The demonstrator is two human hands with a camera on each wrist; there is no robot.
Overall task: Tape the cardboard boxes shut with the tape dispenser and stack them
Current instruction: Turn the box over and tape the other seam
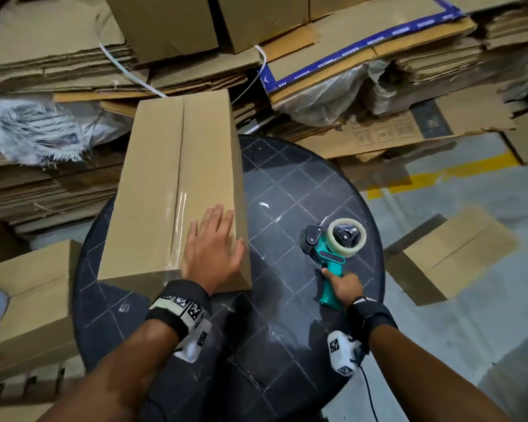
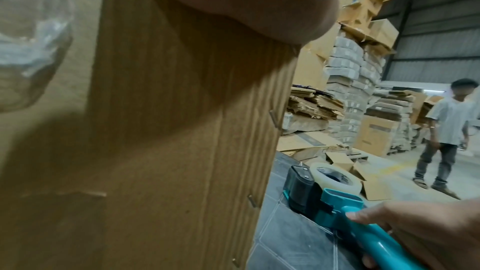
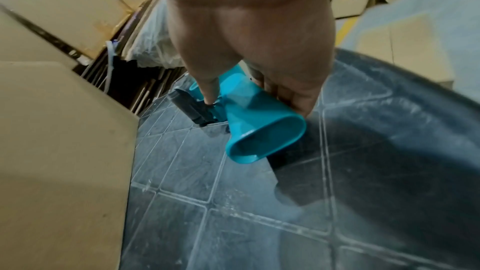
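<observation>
box seam taped; left hand flat on it; right hand grasping dispenser on table; lift by the handle.

Plain brown box on a black table gridded with pale lines; beside the box, a teal tape dispenser with black parts

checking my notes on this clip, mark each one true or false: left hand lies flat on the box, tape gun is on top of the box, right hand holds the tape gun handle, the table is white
1. The left hand lies flat on the box: true.
2. The tape gun is on top of the box: false, it lies on the table beside the box.
3. The right hand holds the tape gun handle: true.
4. The table is white: false, it is dark with a grid pattern.
</observation>
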